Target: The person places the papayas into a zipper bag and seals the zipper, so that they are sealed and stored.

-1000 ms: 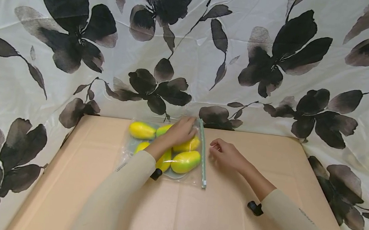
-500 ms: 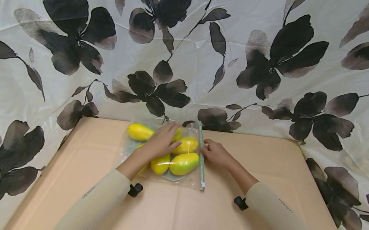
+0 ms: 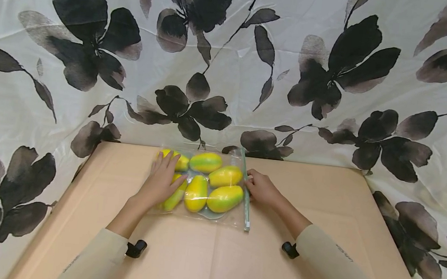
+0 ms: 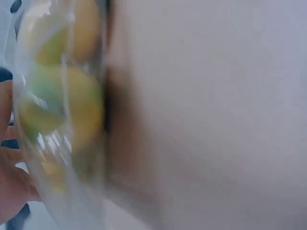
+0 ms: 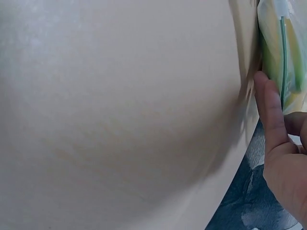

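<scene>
A clear zip bag holding several yellow-green mangoes lies flat on the cardboard, its green zip strip on the right side. My left hand rests on the bag's left part with straight, slightly spread fingers, partly covering two mangoes. At the zip strip, my right hand pinches the bag's edge between thumb and fingers. The right wrist view shows those fingers against the zip edge. In the left wrist view the bagged mangoes are blurred.
The bag lies near the far edge of a tan cardboard surface. Behind it and at both sides hangs a white cloth with dark flowers. A small black wrist camera sits by the left sleeve.
My left hand has moved left and back across the bag from near the zip strip, uncovering the middle mangoes. My right hand has come left and taken hold of the zip edge.
</scene>
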The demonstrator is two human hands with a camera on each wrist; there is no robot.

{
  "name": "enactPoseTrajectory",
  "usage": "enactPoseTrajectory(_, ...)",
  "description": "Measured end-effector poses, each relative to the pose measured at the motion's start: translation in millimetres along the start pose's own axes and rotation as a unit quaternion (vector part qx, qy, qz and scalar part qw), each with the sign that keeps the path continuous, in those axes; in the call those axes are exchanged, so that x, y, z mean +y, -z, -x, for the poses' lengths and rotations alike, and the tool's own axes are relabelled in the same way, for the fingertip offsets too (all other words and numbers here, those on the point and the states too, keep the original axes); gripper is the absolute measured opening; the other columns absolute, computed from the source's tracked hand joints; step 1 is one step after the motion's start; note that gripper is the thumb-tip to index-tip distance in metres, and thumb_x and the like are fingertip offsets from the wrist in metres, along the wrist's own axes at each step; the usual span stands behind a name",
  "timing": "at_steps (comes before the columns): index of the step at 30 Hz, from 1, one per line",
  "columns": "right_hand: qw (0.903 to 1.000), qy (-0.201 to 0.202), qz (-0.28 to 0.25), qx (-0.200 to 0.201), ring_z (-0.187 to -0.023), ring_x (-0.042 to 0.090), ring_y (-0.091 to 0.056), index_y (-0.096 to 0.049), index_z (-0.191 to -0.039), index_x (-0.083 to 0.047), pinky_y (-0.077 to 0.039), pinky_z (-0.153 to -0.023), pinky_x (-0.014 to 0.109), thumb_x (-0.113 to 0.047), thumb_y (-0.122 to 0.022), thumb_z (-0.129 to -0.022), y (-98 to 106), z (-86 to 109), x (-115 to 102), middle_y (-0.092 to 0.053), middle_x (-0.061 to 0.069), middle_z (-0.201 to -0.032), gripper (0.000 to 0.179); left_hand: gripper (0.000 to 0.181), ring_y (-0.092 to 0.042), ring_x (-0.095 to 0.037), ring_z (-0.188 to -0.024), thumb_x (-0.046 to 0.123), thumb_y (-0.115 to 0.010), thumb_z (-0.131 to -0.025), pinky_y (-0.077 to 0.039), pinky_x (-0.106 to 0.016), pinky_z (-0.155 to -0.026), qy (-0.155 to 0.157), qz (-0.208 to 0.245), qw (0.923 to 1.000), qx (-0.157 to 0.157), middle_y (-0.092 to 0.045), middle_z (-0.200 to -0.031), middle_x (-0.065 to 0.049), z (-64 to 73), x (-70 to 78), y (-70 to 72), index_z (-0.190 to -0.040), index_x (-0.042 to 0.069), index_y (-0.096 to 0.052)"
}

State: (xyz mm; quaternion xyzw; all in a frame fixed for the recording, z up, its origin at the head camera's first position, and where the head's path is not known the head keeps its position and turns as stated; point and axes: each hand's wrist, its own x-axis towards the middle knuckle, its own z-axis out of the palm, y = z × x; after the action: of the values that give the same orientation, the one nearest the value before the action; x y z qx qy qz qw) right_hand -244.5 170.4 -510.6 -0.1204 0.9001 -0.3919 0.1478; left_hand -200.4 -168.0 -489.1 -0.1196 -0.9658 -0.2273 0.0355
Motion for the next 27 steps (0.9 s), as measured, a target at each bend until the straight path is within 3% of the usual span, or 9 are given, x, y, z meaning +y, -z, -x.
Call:
enactPoseTrajectory(6,1.0,0.003,0.003,-0.002,-0.071,0.016,-0.066,-0.054,-0.136,-0.003,-0.059,-0.06,0.029,-0.013,-0.054,-0.106,1.2,4.9,2.0,-0.073,0.012,-0.102,0.031,0.075,-0.007,-0.064,-0.151,0.047,-0.054,-0.104,-0.014,-0.084,-0.112,0.03,0.033,0.999,0.003,-0.009,-0.171,-0.027,12.5,-20.0,-4.9,-0.158,0.0,-0.033)
enactPoseTrajectory(11,0.9998,-0.008,0.02,0.004,-0.076,0.018,-0.063,-0.054,-0.138,-0.004,-0.054,-0.063,0.027,-0.013,-0.053,-0.107,9.0,11.4,5.9,-0.071,0.013,-0.107,0.032,0.079,-0.008,-0.057,-0.154,0.046,-0.057,-0.104,-0.018,-0.076,-0.118,0.057,0.109,0.9924,-0.001,0.002,-0.172,-0.027,16.0,-24.4,-5.7,-0.163,0.005,-0.024)
enactPoseTrajectory(16,0.9994,-0.008,0.031,0.011,-0.08,0.019,-0.061,-0.054,-0.136,-0.004,-0.052,-0.068,0.027,-0.013,-0.053,-0.106,18.0,17.3,16.6,-0.071,0.013,-0.108,0.031,0.081,-0.008,-0.051,-0.157,0.045,-0.058,-0.104,-0.02,-0.07,-0.121,0.044,0.169,0.9842,-0.029,0.005,-0.171,-0.027,16.2,-19.8,-10.4,-0.164,0.007,-0.019)
enactPoseTrajectory(27,0.9988,-0.009,0.04,0.027,-0.084,0.021,-0.064,-0.054,-0.136,-0.001,-0.053,-0.071,0.029,-0.016,-0.055,-0.106,38.4,30.6,37.6,-0.073,0.017,-0.109,0.034,0.083,-0.007,-0.046,-0.159,0.044,-0.059,-0.103,-0.019,-0.064,-0.124,0.032,0.182,0.9817,-0.046,0.007,-0.173,-0.023,11.1,3.7,-25.9,-0.165,0.009,-0.019)
